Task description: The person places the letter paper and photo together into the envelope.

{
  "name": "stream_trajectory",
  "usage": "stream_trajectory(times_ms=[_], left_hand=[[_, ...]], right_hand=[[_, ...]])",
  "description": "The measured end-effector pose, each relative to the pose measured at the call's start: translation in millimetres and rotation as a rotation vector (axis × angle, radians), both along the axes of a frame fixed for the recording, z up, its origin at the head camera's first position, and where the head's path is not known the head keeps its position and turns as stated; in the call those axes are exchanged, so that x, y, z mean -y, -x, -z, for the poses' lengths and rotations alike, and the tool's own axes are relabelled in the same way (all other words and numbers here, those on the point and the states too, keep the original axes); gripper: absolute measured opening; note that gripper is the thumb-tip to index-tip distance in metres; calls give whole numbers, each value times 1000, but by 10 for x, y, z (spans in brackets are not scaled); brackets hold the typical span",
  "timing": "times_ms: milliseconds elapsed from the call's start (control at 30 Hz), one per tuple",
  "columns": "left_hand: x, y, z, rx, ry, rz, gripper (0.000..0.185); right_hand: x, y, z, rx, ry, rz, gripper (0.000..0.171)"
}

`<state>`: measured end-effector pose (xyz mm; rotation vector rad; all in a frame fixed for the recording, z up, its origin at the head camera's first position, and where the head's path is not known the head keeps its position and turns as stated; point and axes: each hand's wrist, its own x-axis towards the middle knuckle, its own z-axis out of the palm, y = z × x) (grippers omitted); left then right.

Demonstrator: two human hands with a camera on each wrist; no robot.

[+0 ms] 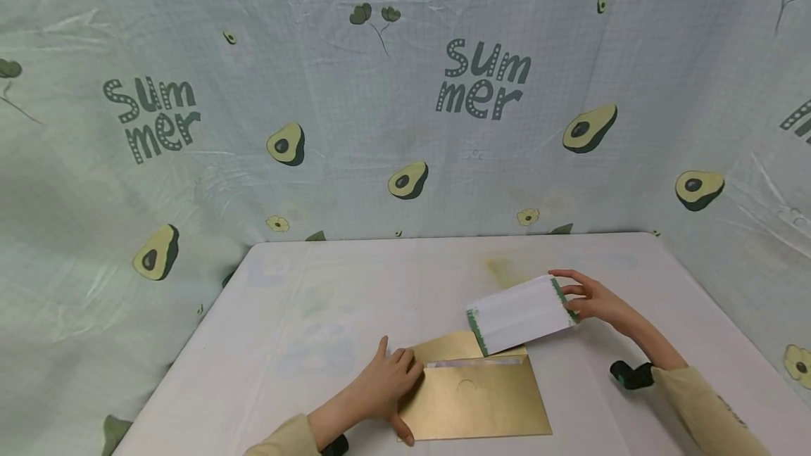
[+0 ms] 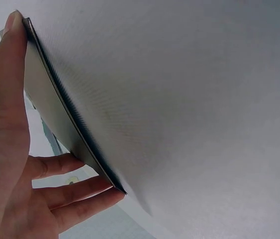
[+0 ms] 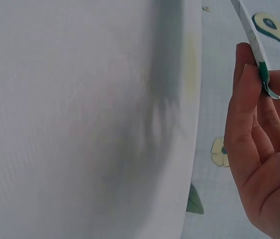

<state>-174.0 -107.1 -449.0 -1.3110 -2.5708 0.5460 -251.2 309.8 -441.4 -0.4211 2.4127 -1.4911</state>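
Note:
A gold envelope [image 1: 476,403] lies on the table with its flap raised away from me. A pale strip of paper [image 1: 472,363] shows along its opening. My left hand [image 1: 386,382] holds the envelope by its left short side, thumb at the near corner and fingers farther up; the left wrist view shows this grip [image 2: 62,169] edge-on. My right hand [image 1: 595,302] pinches the right end of a white card [image 1: 519,315] with green patterned ends. The card is tilted above the flap, partly covering it. In the right wrist view, thumb and fingers pinch the card's green end [image 3: 264,72].
The white table [image 1: 329,301] has faint yellowish and bluish stains. Behind it and at its sides hangs a pale sheet [image 1: 355,97] printed with avocados and lettering. Dark straps with wrist cameras [image 1: 632,374] sit by both sleeves.

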Motion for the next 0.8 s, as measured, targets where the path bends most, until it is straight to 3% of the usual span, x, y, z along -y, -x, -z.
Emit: stream_trajectory(times_ms=[400,800], left_hand=[[-1,-11,2,-8,1,4,94],[-7,-10,-18,8,20,-10,95]], right_hand=[[-48,63,61,-41,-79,110,51],[191,129,83,-86,-77,66,46]])
